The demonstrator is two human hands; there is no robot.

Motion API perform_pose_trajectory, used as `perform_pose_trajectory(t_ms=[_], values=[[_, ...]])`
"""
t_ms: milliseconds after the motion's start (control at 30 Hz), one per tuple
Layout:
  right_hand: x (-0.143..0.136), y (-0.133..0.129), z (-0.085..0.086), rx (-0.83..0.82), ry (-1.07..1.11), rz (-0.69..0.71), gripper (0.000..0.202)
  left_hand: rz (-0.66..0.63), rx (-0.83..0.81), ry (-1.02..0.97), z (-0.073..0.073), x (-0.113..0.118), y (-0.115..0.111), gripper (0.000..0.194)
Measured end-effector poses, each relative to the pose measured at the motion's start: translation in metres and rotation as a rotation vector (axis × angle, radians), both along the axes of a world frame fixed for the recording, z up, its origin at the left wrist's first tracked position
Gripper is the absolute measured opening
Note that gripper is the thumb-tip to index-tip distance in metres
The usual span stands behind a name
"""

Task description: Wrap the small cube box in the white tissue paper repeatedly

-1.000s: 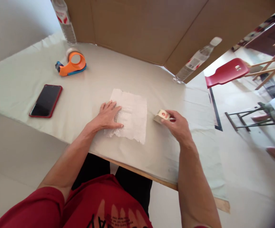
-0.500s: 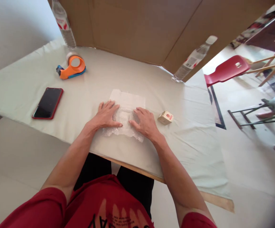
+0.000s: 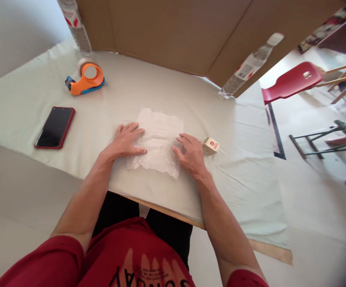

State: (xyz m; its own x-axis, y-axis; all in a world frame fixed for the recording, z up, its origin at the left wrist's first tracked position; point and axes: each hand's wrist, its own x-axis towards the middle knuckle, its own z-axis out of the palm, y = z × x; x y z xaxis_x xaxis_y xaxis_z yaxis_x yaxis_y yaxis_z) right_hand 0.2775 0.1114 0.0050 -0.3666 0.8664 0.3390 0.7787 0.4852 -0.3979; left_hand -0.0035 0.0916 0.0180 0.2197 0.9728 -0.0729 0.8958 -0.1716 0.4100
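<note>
While both hands rest on the bubble-wrap sheet (image 3: 161, 139), what's the status?

– Sheet's laid out flat, lightly wrinkled, near edge ragged. Not folded around anything.

– Hands?

– Left hand (image 3: 127, 141): palm down on the sheet's left edge, fingers spread, nothing gripped. Right hand (image 3: 192, 153): on the sheet's right edge, loosely bent, thumb apart from the fingers, no hold on anything that I can see.

– Small printed carton (image 3: 211, 146)?

– Just right of the sheet, next to the right hand. Off the sheet, unwrapped. Contact with the hand: can't tell.

– Orange tape dispenser (image 3: 91, 81)?

– Beyond the sheet, to its left. Neither hand on it. No tape visible on sheet or carton.

– Done vs. left?

– Done: sheet spread open. Step in hand, my read: smoothing or steadying it. Not done: sheet unfolded, carton separate from it. Early stage, I'd judge.

– Anything else around?

– Red-cased smartphone (image 3: 55, 127), left of the sheet. Clear plastic bottle (image 3: 246, 69), beyond the sheet to its right.
</note>
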Motion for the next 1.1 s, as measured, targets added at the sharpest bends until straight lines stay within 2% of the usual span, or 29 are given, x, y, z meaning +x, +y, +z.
perform_pose_trajectory(t_ms=[67,133,200,267,367,433,500,633,733,800,900,1100], values=[[0.016,0.004,0.011,0.077,0.049,-0.083,0.033,-0.005,-0.020,0.006,0.002,0.000,0.000,0.076],[0.039,0.010,0.019,0.106,0.055,-0.199,0.041,-0.007,-0.025,0.005,0.002,0.000,0.001,0.076],[0.065,0.015,0.021,0.016,0.009,-0.316,0.057,-0.008,-0.024,-0.002,0.001,-0.001,0.001,0.076],[0.086,0.019,0.018,-0.154,-0.076,-0.374,0.066,-0.010,-0.022,-0.009,0.001,0.000,0.001,0.076],[0.100,0.021,0.013,-0.277,-0.119,-0.384,0.059,-0.010,-0.022,-0.003,0.001,0.000,0.001,0.076],[0.095,0.019,0.014,-0.243,-0.042,-0.371,0.051,-0.008,-0.032,0.013,0.002,0.001,0.001,0.076],[0.078,0.016,0.018,-0.170,0.093,-0.336,0.048,-0.007,-0.043,0.033,0.004,0.002,0.001,0.076],[0.022,0.004,0.017,0.000,0.323,-0.167,0.051,-0.017,-0.040,0.052,0.003,0.004,0.001,0.076],[-0.019,-0.003,0.006,0.025,0.293,-0.028,0.052,-0.012,-0.028,0.055,0.001,0.005,0.001,0.082],[-0.036,-0.005,-0.003,-0.035,0.181,0.055,0.052,-0.005,-0.026,0.055,-0.001,0.006,0.002,0.085],[-0.044,-0.005,-0.012,-0.114,0.064,0.108,0.056,-0.013,-0.022,0.054,-0.002,0.007,0.002,0.086],[-0.035,-0.008,-0.015,-0.112,0.070,0.095,0.061,-0.023,-0.018,0.047,-0.001,0.007,0.001,0.087]])
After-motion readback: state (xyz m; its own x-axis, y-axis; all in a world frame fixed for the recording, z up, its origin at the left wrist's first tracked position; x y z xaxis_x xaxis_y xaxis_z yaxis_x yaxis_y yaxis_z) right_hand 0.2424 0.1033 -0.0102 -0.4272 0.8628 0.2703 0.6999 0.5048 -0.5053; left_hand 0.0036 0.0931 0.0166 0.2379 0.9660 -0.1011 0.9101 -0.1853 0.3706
